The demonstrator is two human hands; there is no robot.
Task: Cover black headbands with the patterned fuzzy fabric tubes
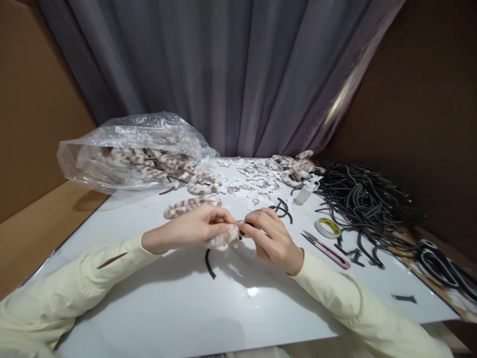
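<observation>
from the head view i see the left hand with its grip closed on a fluffy brown-and-white piece, held up over the middle of the white table. the right hand has its fingertips bunched at the piece's right end, though i can't tell exactly what that grip pinches. a short black cord shows just below, thread snips and a tape roll sit off right, and a clear plastic bag slumps behind, on the left.

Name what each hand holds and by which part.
The left hand pinches a fuzzy piece near its visible end; what the right hand pinches is unclear.
</observation>
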